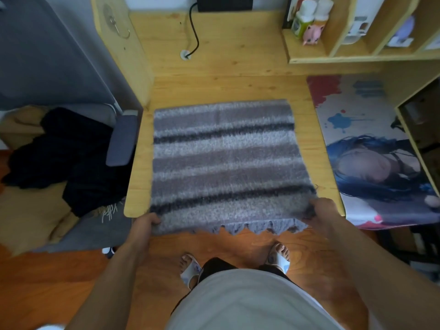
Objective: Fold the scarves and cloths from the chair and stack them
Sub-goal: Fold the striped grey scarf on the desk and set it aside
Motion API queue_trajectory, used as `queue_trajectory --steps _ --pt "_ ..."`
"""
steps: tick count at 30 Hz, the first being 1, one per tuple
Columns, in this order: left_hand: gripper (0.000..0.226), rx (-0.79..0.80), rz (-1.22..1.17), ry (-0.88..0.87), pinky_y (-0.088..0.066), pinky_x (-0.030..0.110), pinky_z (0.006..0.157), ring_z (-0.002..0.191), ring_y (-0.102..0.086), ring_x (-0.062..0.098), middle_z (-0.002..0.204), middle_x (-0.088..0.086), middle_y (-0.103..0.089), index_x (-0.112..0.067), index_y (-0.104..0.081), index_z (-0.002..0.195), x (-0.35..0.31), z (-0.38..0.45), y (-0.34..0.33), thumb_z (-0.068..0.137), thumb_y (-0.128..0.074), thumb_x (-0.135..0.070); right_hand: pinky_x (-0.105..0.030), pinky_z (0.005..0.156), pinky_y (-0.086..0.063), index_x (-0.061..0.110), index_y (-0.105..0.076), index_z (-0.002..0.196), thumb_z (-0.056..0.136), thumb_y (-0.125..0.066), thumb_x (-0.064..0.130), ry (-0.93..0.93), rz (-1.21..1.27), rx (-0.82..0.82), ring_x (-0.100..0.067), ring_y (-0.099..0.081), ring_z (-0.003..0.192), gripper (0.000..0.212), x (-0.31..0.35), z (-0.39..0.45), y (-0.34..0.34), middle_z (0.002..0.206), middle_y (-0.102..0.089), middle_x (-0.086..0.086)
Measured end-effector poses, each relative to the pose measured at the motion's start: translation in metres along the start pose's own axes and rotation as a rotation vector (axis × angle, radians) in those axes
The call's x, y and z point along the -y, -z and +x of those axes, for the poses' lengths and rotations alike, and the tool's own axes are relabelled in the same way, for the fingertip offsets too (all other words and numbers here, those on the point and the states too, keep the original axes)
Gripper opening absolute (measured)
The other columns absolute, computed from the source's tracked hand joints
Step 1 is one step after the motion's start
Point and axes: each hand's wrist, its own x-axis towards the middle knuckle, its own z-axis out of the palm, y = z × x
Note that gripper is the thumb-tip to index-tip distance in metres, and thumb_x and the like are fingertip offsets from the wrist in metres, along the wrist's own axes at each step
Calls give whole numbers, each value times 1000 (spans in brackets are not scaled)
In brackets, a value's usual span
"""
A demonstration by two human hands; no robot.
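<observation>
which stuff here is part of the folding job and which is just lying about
In the job: striped scarf on the desk, its near corners gripped by the left hand and right hand; dark cloths and tan cloth on the chair.

Lying about: bottles, pink toy, cable, mat.

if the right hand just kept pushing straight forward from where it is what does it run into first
Most likely nothing but the striped scarf it already grips: the right hand points up the wooden desk, and that line looks free to the shelf unit at the back, though depth is hard to judge.
</observation>
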Motion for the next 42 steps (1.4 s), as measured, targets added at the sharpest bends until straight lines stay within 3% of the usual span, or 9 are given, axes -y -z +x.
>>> queue_trajectory --steps 2,8,11,15,20,27,33,39,42 --pt "32 -53 22 -5 -10 41 75 69 -33 21 75 3 -31 -24 -39 74 -2 2 -1 96 -48 -2 -54 90 -52 1 -53 107 97 -41 -3 14 -67 11 -35 -56 90 15 1 -5 -2 98 -57 -16" --pt "3 -68 193 -160 -26 41 63 69 -36 23 78 10 -37 -12 -50 101 -4 6 -2 99 -51 -10 -38 75 -52 -3 -57 129 97 -51 8 91 -716 -189 -36 -61 111 35 -2 6 -3 121 -62 -22" --pt "31 -116 165 -219 -47 44 77 87 -55 30 104 9 -52 -13 -47 120 -1 4 -9 106 -51 -40 -41 86 -49 -2 -53 128 92 -56 8 210 -1039 -255 -40 -58 118 38 4 1 -4 123 -61 -23" --pt "60 -149 109 -106 -51 59 95 112 -59 46 119 29 -61 7 -53 127 13 20 -6 101 -55 -47 -47 99 -40 5 -40 138 96 -51 30 461 -1188 -192 -43 -45 122 50 -2 4 -3 133 -46 -22" --pt "45 100 330 -178 -56 38 71 85 -68 25 111 10 -69 -6 -58 121 4 0 7 96 -67 -42 -40 81 -48 10 -45 125 95 -60 36 347 -1127 -82 -40 -62 105 42 -12 19 1 109 -62 -19" --pt "71 -265 908 -283 -44 51 94 116 -50 38 132 18 -45 -19 -25 151 -2 6 -5 95 -67 -29 -45 87 -47 7 -46 123 93 -63 30 413 -1210 -198 -40 -54 112 41 -22 5 -5 122 -55 -18" --pt "56 -133 1228 -1165 -33 55 118 146 -31 36 156 14 -38 -18 -52 147 -27 -2 -71 93 -47 -29 -56 110 -34 11 -36 146 94 -54 17 1167 -1377 -124 -42 -26 140 56 -8 -11 -59 153 -29 -21" --pt "62 -51 1449 -1136 -13 55 126 157 0 36 171 12 0 -32 -11 164 -39 57 -125 107 -19 -56 -53 125 -8 28 -4 161 101 -9 64 1082 -1575 69 -32 8 154 70 -17 38 -91 169 5 -7" --pt "64 -120 1500 -1152 -12 56 126 157 -3 37 170 15 -8 -29 -15 164 -16 72 -126 106 -20 -56 -52 124 -10 30 -10 161 99 -17 66 950 -1572 31 -30 5 154 72 -18 42 -93 169 2 -5"
